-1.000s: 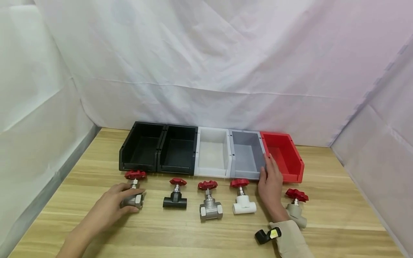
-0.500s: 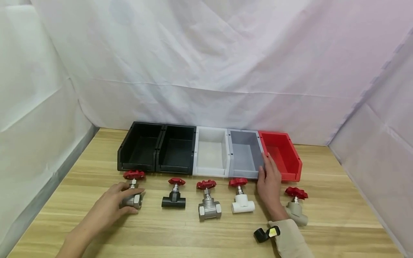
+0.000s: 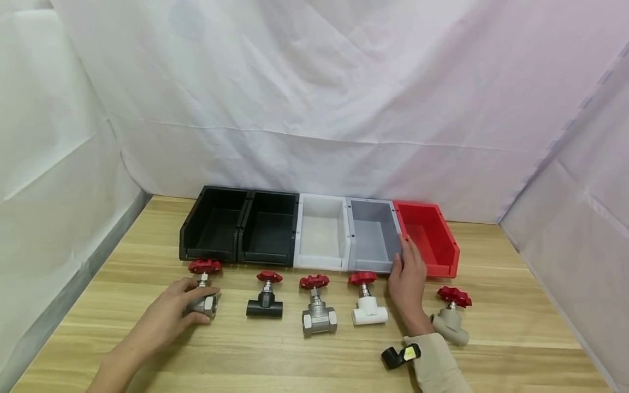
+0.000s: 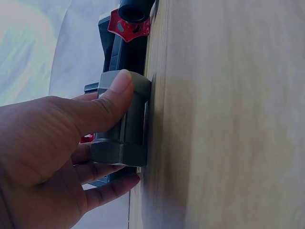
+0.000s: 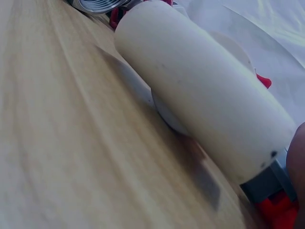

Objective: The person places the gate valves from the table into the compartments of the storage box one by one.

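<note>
At the left of the row, my left hand (image 3: 169, 308) grips a steel gate valve (image 3: 208, 305) with a red handwheel. The left wrist view shows the thumb laid across the valve's grey body (image 4: 128, 119), partly hiding it; the valve stays at the tabletop. My right hand (image 3: 409, 281) reaches to the grey bin (image 3: 373, 264), its fingers extended along the bin's right front side by the red bin (image 3: 442, 270). A white plastic valve (image 3: 369, 311) lies left of that hand, and a beige valve (image 3: 449, 325) sits right of the wrist.
Two black bins (image 3: 208, 254) and a white bin (image 3: 321, 262) continue the row leftward. In front lie a black valve (image 3: 265, 304) and another steel valve (image 3: 319, 316). White cloth (image 3: 314, 109) hangs behind and at both sides of the wooden table (image 3: 295, 365).
My right hand and forearm have shifted slightly left, and the beige valve now sits slightly farther right. The left hand keeps its grip on the steel gate valve in place.
</note>
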The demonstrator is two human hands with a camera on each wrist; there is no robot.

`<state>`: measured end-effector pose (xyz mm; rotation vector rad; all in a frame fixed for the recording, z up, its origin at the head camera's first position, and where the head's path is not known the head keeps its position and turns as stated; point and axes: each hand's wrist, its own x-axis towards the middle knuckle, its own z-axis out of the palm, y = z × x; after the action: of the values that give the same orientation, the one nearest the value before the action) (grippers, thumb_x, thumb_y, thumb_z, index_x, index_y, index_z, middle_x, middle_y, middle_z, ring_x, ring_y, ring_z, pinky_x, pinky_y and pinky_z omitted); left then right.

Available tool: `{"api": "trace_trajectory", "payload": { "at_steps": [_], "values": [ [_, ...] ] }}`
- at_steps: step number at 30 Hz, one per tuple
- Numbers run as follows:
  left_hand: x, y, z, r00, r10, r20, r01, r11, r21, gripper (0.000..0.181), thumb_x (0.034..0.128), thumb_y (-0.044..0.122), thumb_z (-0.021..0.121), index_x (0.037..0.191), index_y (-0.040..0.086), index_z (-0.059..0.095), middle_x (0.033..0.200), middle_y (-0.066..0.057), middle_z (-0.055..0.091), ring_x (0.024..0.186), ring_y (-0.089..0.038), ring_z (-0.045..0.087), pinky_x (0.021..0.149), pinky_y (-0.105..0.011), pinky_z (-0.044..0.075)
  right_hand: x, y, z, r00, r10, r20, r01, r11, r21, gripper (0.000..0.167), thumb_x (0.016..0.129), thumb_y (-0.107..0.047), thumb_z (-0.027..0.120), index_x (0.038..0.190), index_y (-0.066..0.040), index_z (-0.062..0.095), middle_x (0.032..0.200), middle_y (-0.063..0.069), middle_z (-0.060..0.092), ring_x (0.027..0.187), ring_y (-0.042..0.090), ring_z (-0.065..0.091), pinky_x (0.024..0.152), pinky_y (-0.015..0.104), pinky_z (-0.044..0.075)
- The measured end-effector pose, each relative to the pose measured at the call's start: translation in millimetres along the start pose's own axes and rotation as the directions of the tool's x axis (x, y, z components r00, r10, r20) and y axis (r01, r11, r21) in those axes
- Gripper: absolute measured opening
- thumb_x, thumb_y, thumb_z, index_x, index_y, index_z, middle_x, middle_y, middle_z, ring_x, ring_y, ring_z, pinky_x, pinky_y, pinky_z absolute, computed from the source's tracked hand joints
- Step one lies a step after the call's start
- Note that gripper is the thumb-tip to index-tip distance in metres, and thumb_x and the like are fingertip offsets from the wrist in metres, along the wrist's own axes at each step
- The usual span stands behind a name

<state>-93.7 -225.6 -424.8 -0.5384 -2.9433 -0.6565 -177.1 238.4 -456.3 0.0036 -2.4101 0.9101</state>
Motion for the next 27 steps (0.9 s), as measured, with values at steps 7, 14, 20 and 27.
{"api": "trace_trajectory", "payload": {
  "at_steps": [7,14,20,27],
  "values": [
    [0.1,-1.9,-0.6,0.999,0.033,0.008,-0.033,0.999,-0.018,0.05,0.0729,0.021,0.081,0.121,0.02,0.067,0.108,-0.01,0.053,0.092,-0.024,0.053,0.077,-0.048,0.048,0.3,2.0,0.6,1.0,-0.024,-0.005,0.024,1.0,-0.003,0.057,0.09,0.002,0.06,0.144,-0.009,0.043,0.145,0.018,0.038,0.128,0.039,0.036,0.101,0.062,0.026],
    [0.9,-3.1,-0.5,0.999,0.051,0.015,-0.051,0.998,-0.032,0.048,0.0755,0.016,0.079,0.122,0.018,0.066,0.109,-0.01,0.053,0.093,-0.023,0.053,0.078,-0.048,0.048,-0.8,2.5,0.0,1.0,-0.025,-0.009,0.025,1.0,-0.001,0.057,0.09,0.002,0.06,0.144,-0.008,0.043,0.144,0.019,0.038,0.128,0.04,0.036,0.1,0.063,0.026],
    [1.5,-1.0,-1.4,0.999,0.025,0.041,-0.024,0.999,-0.032,0.045,0.0787,0.013,0.077,0.122,0.017,0.066,0.111,-0.013,0.053,0.096,-0.027,0.053,0.081,-0.051,0.047,-1.4,3.0,0.5,0.999,-0.04,-0.023,0.04,0.999,-0.001,0.055,0.09,0.003,0.059,0.143,-0.007,0.044,0.143,0.019,0.039,0.127,0.04,0.037,0.1,0.062,0.026],
    [0.3,0.5,1.0,0.999,0.05,0.005,-0.05,0.999,0.001,0.044,0.0787,0.013,0.077,0.121,0.017,0.066,0.111,-0.015,0.054,0.097,-0.029,0.055,0.081,-0.052,0.047,-0.7,6.6,2.8,0.997,-0.066,-0.044,0.066,0.998,0.018,0.052,0.092,0.003,0.055,0.142,-0.007,0.045,0.143,0.02,0.04,0.126,0.04,0.039,0.099,0.061,0.026]
  ]
}}
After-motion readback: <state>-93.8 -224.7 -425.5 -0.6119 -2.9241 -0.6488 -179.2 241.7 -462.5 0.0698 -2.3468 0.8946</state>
